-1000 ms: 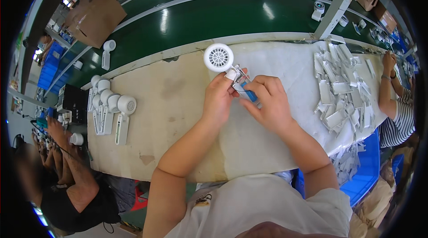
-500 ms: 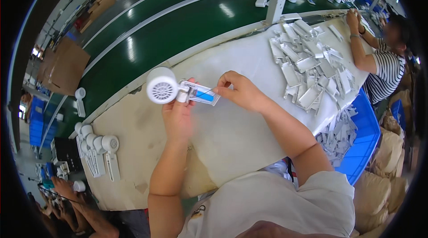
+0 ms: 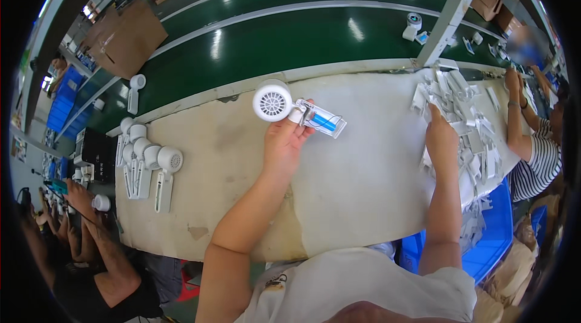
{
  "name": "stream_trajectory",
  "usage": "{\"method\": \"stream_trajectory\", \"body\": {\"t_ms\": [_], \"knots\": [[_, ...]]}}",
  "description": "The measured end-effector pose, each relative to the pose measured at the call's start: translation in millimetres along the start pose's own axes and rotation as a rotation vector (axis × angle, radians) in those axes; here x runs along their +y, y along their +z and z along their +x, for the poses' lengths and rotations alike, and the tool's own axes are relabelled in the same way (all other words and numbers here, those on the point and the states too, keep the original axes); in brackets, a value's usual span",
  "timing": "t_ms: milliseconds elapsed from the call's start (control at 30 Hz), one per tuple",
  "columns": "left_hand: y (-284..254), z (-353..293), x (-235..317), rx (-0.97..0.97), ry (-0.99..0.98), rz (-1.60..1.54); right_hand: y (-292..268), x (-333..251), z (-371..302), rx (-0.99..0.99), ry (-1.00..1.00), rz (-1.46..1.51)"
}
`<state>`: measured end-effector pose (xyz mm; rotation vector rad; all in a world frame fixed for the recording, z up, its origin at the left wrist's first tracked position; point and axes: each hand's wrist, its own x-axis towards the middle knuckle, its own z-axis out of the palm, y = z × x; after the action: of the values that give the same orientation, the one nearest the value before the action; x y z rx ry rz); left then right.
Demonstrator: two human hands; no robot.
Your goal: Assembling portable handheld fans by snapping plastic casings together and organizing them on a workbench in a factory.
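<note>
White fan (image 3: 272, 102): above the bench (image 3: 357, 202), left hand (image 3: 283, 144) pinching its neck (image 3: 296, 115), seemingly so the open handle (image 3: 330, 114) and blue cylinder (image 3: 324, 121) face up.
Right hand (image 3: 442, 138): at the white covers (image 3: 454, 89), heaped within reach; cannot tell if gripping one.

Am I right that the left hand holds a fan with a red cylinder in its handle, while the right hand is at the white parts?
Not quite: in the head view the cylinder is blue, not red. The left hand holds the fan, and the right hand is at the white parts.
</note>
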<state>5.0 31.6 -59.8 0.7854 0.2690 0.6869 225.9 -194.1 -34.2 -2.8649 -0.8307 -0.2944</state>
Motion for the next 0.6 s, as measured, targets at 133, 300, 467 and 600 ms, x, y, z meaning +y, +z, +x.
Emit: {"method": "stream_trajectory", "body": {"t_ms": [133, 300, 467, 600], "knots": [[2.0, -0.9, 0.0, 0.024, 0.054, 0.04, -29.7, -52.4, -8.2, 0.106, -0.383, 0.857], [6.7, -2.8, -2.8, 0.041, 0.103, 0.025, -41.6, -128.5, -19.1, -0.527, -0.386, 1.533], [9.2, -4.1, -1.8, 0.007, 0.119, -0.05, -34.6, -148.1, -29.4, -0.073, -0.638, 1.154], [8.7, -2.4, 1.8, 0.001, 0.076, -0.105, -23.8, -142.0, -28.3, -0.053, -0.688, 1.129]]}}
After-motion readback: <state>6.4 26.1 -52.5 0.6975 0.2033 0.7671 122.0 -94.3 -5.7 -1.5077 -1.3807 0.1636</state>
